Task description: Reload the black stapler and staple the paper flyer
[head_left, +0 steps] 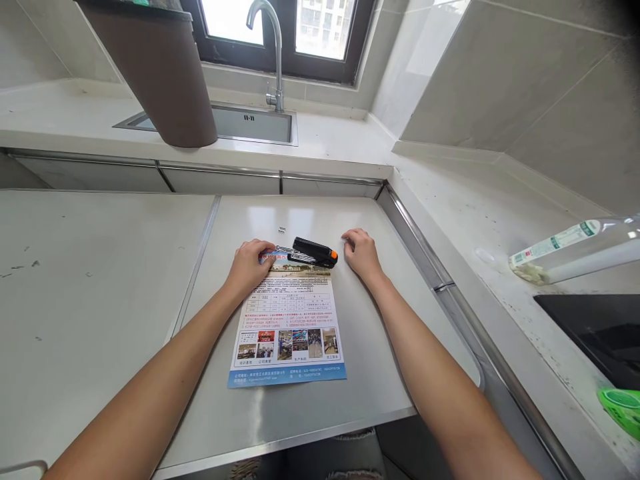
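Note:
A black stapler [314,253] with an orange tip lies across the top of a printed flyer [290,303] on the table. Its metal rod part sticks out to the left. My left hand [249,267] is closed at the flyer's upper left edge, thumb and fingers pinching the end of that metal part. Just beyond the stapler, small silvery staple strips [282,230] lie on the table. To the right of the stapler and apart from it, my right hand [364,255] rests on the table, fingers loosely bent, thumb apart, nothing visible in it.
A white folding table [390,373] fills the foreground. Behind it a brown bin [160,73] stands on the counter before the sink [255,125] and faucet [278,60]. On the right counter are a clear bottle [575,250], a black panel [595,333] and a green object [623,407].

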`<state>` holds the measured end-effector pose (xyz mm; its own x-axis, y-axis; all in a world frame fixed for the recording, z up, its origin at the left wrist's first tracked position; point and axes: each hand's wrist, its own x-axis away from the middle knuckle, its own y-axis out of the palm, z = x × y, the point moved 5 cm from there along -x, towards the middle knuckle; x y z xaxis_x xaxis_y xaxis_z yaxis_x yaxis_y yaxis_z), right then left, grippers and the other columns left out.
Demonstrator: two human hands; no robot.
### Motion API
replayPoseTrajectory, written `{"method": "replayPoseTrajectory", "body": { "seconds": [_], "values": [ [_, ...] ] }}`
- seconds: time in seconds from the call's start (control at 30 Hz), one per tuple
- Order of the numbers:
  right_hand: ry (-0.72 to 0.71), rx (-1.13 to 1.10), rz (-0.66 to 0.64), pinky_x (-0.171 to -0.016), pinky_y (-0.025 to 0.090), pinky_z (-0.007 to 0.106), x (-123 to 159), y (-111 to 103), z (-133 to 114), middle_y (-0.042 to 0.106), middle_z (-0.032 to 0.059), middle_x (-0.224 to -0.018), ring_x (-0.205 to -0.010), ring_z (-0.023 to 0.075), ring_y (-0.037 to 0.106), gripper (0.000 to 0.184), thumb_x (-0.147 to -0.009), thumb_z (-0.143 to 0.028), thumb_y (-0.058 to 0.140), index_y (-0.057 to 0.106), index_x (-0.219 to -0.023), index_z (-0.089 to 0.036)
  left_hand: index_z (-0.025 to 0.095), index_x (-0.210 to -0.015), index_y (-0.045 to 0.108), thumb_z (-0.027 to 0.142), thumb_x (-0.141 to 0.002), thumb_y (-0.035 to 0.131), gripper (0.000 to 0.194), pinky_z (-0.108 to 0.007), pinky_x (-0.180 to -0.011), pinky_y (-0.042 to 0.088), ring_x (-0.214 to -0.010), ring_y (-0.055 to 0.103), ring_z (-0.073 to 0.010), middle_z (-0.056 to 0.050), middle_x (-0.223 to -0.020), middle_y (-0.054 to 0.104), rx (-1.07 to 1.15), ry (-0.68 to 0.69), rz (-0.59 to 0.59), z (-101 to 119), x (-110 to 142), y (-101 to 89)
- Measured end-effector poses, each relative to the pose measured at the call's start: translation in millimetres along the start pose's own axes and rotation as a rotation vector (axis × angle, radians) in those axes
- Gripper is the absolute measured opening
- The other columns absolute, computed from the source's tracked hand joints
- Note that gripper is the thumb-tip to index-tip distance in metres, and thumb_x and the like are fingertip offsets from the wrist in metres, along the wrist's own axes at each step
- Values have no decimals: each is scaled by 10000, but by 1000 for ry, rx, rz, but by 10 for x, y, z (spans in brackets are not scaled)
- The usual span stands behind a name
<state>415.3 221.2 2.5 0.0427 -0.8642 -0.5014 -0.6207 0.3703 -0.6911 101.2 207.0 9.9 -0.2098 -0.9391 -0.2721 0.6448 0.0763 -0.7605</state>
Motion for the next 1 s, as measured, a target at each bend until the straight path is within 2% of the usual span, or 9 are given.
{"method": "replayPoseTrajectory", "body": {
  "seconds": [0.13,0.3,0.37,0.43,0.53,0.67,0.83,0.9,1.0],
  "values": [
    [-25,-19,-12,-983,525,479,0,-16,-48,721,112,-1097,-1061,287,630,319,-842,-65,471,713,-1000,-199,226,-1046,735,298,-879,615,218,-462,-979,484,-1057,634,-298,-81,-1089,746,-12,11,1,8,1,0],
    [24,-72,178,-905,536,459,48,-176,-283,694,100,-998,-990,283,614,218,-967,-199,486,702,-978,-223,225,-1021,715,263,-864,610,193,-452,-951,488,-1010,637,-287,-77,-1047,737,-7,11,0,27,2,-16],
    [-62,-176,121,-902,539,437,84,-153,-492,689,87,-1006,-983,262,620,216,-1018,-273,483,695,-1023,-232,227,-1010,706,260,-863,607,180,-451,-944,487,-1003,633,-287,-75,-1035,731,-11,8,0,34,3,-18],
    [-207,-287,-44,-956,529,434,134,-59,-730,693,85,-1105,-1047,253,625,220,-1032,-340,519,682,-1137,-236,224,-987,697,267,-865,606,158,-456,-938,485,-1004,626,-293,-79,-1027,724,-24,7,0,43,5,-17],
    [-314,-331,-227,-1026,505,461,204,81,-936,666,103,-1289,-1167,278,606,428,-962,-415,669,596,-1348,-246,218,-953,685,274,-866,607,129,-459,-938,486,-991,623,-293,-81,-1009,716,-40,20,3,62,6,-18],
    [-268,-336,-230,-992,522,430,197,144,-887,703,86,-1227,-1108,258,656,427,-929,-310,696,595,-1339,-244,217,-942,691,300,-894,594,136,-391,-886,516,-925,650,-245,-65,-980,719,86,-18,46,50,-3,-85],
    [-278,-353,-234,-956,537,414,174,157,-810,723,80,-1172,-1066,250,679,373,-912,-232,662,629,-1284,-234,217,-965,712,323,-960,517,222,-357,-878,538,-951,680,-221,-57,-1031,747,181,-127,230,31,-20,-311],
    [-284,-360,-234,-948,540,415,171,161,-810,721,83,-1164,-1063,251,679,371,-919,-242,657,628,-1288,-231,227,-1013,729,328,-969,510,246,-377,-965,530,-1054,678,-233,-59,-1122,747,132,-46,195,113,-63,-334],
    [-289,-374,-244,-944,542,412,171,170,-818,719,85,-1148,-1052,247,679,360,-928,-265,663,629,-1284,-222,237,-1215,715,387,-989,499,347,-426,-1142,451,-1313,592,-259,-75,-1393,665,74,104,-16,226,-184,-197]
  ]
}}
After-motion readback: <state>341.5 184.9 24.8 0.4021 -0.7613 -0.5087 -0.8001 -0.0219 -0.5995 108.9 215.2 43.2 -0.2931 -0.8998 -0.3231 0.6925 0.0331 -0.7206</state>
